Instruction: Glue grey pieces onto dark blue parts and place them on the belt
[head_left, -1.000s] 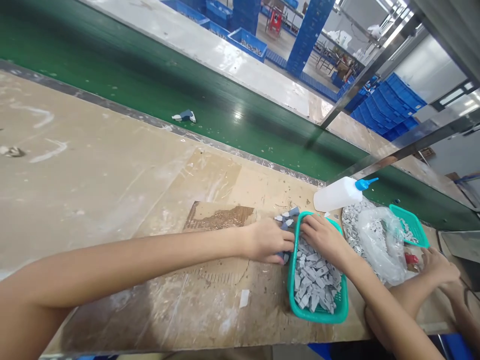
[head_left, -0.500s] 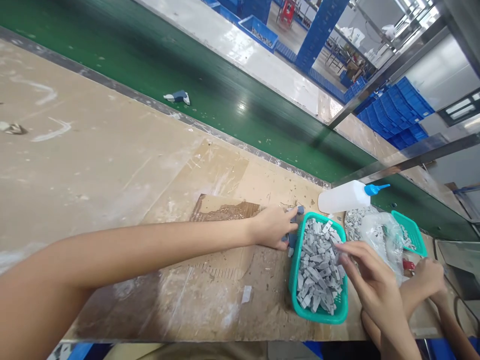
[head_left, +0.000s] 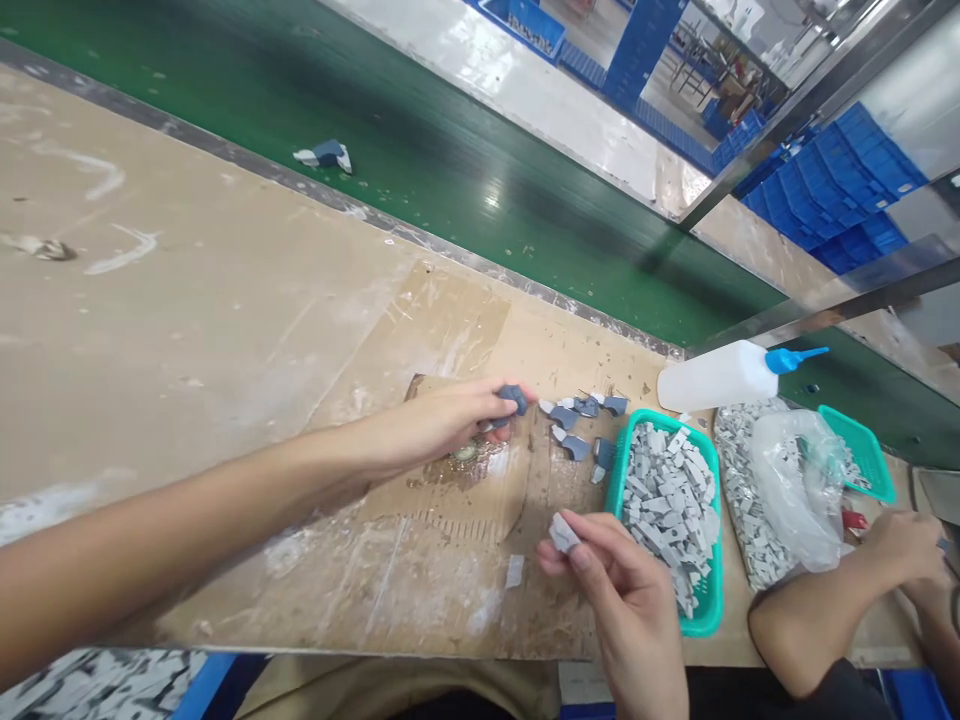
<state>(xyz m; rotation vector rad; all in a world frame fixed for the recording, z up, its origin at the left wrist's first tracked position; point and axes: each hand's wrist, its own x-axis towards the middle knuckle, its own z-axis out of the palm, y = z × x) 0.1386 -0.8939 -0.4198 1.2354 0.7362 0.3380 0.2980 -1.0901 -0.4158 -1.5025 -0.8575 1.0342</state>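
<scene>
My left hand [head_left: 480,412] is closed on a dark blue-grey piece [head_left: 513,400] above a wet, glossy patch on the cardboard [head_left: 480,465]. Between the thumb and fingers of my right hand [head_left: 611,570] is a small light grey piece [head_left: 564,534], just left of a green basket [head_left: 709,600] full of similar grey pieces [head_left: 670,490]. Several blue-grey and white pieces [head_left: 574,446] lie on the table between my left hand and the basket.
A white bottle with a blue nozzle [head_left: 720,377] lies behind the basket. To its right are a plastic bag [head_left: 802,480] and another green basket [head_left: 862,455]. Another person's hands [head_left: 904,545] are at the far right. One blue-and-white piece [head_left: 326,155] lies on the green belt [head_left: 450,170].
My left hand has moved left from the loose pieces, now holding a blue-grey one. My right hand has come from over the basket to its left side with a grey piece.
</scene>
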